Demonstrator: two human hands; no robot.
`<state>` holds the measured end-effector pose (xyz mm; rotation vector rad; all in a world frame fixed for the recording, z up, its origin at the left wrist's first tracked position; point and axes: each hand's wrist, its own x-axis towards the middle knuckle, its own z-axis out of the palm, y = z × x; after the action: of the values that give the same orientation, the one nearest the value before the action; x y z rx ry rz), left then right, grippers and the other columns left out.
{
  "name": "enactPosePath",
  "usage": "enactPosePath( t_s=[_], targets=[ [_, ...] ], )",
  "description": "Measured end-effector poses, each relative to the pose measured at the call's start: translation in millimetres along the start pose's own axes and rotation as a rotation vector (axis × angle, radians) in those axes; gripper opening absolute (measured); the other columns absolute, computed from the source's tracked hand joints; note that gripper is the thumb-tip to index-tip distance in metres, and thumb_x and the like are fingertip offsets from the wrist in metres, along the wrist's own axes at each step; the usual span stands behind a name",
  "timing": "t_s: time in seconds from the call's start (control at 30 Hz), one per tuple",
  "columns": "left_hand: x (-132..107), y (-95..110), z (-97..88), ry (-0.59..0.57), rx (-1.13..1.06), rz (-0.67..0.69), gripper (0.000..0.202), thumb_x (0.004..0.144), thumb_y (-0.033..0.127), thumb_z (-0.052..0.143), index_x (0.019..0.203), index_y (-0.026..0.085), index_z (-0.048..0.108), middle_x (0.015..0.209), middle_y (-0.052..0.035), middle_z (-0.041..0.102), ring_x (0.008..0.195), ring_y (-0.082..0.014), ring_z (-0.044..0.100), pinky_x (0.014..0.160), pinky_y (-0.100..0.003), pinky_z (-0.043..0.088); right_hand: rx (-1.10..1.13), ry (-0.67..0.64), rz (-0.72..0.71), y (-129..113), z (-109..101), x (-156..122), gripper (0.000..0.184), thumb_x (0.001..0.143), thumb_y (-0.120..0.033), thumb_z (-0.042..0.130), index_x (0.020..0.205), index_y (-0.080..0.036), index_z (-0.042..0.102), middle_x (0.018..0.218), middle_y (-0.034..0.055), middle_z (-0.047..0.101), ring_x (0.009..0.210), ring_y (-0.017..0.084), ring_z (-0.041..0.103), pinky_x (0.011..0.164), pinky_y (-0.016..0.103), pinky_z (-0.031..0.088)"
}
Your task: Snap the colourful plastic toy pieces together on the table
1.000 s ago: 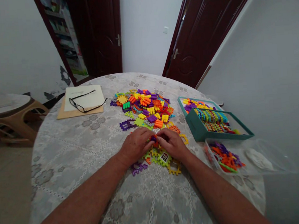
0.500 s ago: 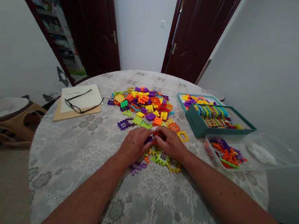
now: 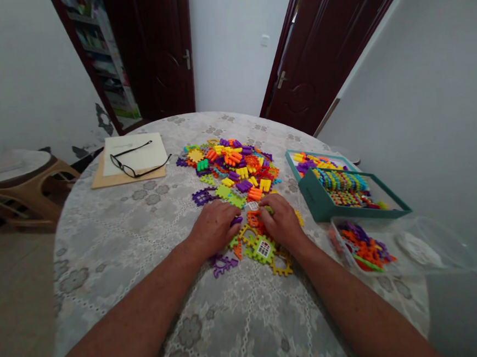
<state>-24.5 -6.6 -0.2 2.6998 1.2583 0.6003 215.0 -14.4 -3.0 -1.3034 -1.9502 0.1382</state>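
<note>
My left hand (image 3: 213, 225) is closed round a purple toy building piece (image 3: 236, 220), of which only a part shows beside the fingers. Just to the right, my right hand (image 3: 284, 221) has curled fingers, with a yellow-green toy piece (image 3: 269, 209) showing between thumb and fingers. An orange frame-shaped piece (image 3: 252, 218) lies between the hands, close to my right fingertips. Nearer to me are a lime-green piece with a white window (image 3: 264, 248), a yellow toothed frame (image 3: 282, 264) and a purple toothed piece (image 3: 224, 264).
Beyond the hands rises a heap of colourful interlocking pieces (image 3: 237, 159). At the right stand a green box (image 3: 315, 200) of beads and a clear plastic tub (image 3: 346, 255) with orange and purple pieces. Black glasses (image 3: 134, 174) rest on papers (image 3: 109, 180) at the left.
My hands have moved apart, the right one shifting rightward. The orange frame-shaped piece between them now shows more fully. The whole view has shifted slightly.
</note>
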Motion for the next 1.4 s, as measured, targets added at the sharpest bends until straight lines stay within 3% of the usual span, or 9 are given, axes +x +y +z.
enactPosePath(
  t_s=[0.13, 0.33, 0.57, 0.73, 0.87, 1.0, 1.07, 1.23, 1.4],
  targets=[
    [1, 0, 0.6, 0.005, 0.004, -0.010, 0.016, 0.100, 0.032, 0.064, 0.108, 0.020, 0.070, 0.103, -0.0087, 0.074, 0.099, -0.0280, 0.063, 0.087, -0.041, 0.046, -0.103, -0.040, -0.007, 13, -5, 10, 0.023, 0.096, -0.020, 0.053, 0.113, -0.019, 0.070, 0.118, 0.0137, 0.073, 0.115, 0.028, 0.065, 0.107, 0.043, 0.048],
    [2, 3, -1.8, 0.141, -0.123, -0.116, 0.015, 0.103, 0.032, 0.059, 0.107, 0.019, 0.065, 0.101, -0.0085, 0.073, 0.095, -0.0256, 0.065, 0.085, -0.037, 0.049, -0.286, -0.224, 0.029, 14, 2, 37, 0.036, 0.098, -0.024, 0.059, 0.132, -0.016, 0.067, 0.131, 0.0170, 0.071, 0.123, 0.031, 0.062, 0.110, 0.043, 0.046],
    [4, 1, 6.2, 0.220, -0.343, -0.058, 0.011, 0.103, 0.028, 0.060, 0.109, 0.022, 0.065, 0.105, -0.0074, 0.071, 0.099, -0.0233, 0.067, 0.091, -0.037, 0.054, -0.403, -0.311, 0.117, 0, 14, 45, 0.023, 0.100, -0.029, 0.060, 0.116, -0.018, 0.071, 0.114, 0.0165, 0.074, 0.110, 0.029, 0.066, 0.097, 0.037, 0.048],
    [5, 5, 3.8, 0.320, -0.452, 0.000, 0.014, 0.102, 0.024, 0.060, 0.113, 0.021, 0.068, 0.119, -0.0105, 0.067, 0.116, -0.0249, 0.064, 0.105, -0.042, 0.053, -0.014, -0.186, 0.141, -9, 5, 33, 0.026, 0.104, -0.036, 0.052, 0.108, -0.021, 0.072, 0.105, 0.0095, 0.077, 0.094, 0.023, 0.068, 0.089, 0.035, 0.050],
    [5, 7, -1.0, 0.343, -0.514, -0.029, 0.018, 0.100, 0.025, 0.064, 0.116, 0.024, 0.070, 0.136, -0.0106, 0.061, 0.131, -0.0254, 0.059, 0.112, -0.042, 0.050, 0.508, -0.335, 0.305, -20, 0, 26, 0.027, 0.097, -0.047, 0.063, 0.105, -0.023, 0.073, 0.087, 0.0017, 0.074, 0.072, 0.018, 0.065, 0.067, 0.029, 0.050],
    [5, 8, -2.9, 0.264, -0.555, -0.075, 0.015, 0.099, 0.025, 0.065, 0.114, 0.024, 0.069, 0.114, -0.0057, 0.070, 0.110, -0.0228, 0.067, 0.100, -0.039, 0.054, 0.697, -0.471, 0.479, -22, 3, 27, 0.033, 0.092, -0.053, 0.066, 0.104, -0.022, 0.072, 0.077, -0.0005, 0.071, 0.057, 0.014, 0.056, 0.055, 0.026, 0.045],
    [5, 9, -3.2, 0.243, -0.571, -0.129, 0.022, 0.096, 0.025, 0.067, 0.118, 0.024, 0.067, 0.111, -0.0045, 0.071, 0.104, -0.0216, 0.068, 0.096, -0.038, 0.054, 0.589, -0.440, 0.440, -16, 3, 32, 0.033, 0.095, -0.051, 0.062, 0.104, -0.022, 0.073, 0.079, 0.0007, 0.071, 0.061, 0.016, 0.058, 0.059, 0.027, 0.048],
    [6, 10, -5.0, 0.217, -0.617, -0.246, 0.047, 0.092, 0.026, 0.069, 0.138, 0.025, 0.060, 0.108, -0.0042, 0.073, 0.096, -0.0206, 0.069, 0.093, -0.037, 0.055, -0.046, 0.005, 0.176, 19, 1, 55, 0.030, 0.095, -0.031, 0.057, 0.118, -0.017, 0.071, 0.118, 0.0137, 0.070, 0.104, 0.026, 0.066, 0.095, 0.039, 0.054],
    [9, 11, -10.8, 0.250, -0.632, -0.283, 0.031, 0.091, 0.027, 0.067, 0.121, 0.021, 0.072, 0.119, -0.0100, 0.074, 0.111, -0.0251, 0.069, 0.104, -0.042, 0.053, -0.380, -0.040, 0.241, 43, 5, 68, 0.037, 0.091, -0.023, 0.062, 0.126, -0.017, 0.069, 0.124, 0.0182, 0.067, 0.114, 0.030, 0.064, 0.102, 0.041, 0.050]
  ],
)
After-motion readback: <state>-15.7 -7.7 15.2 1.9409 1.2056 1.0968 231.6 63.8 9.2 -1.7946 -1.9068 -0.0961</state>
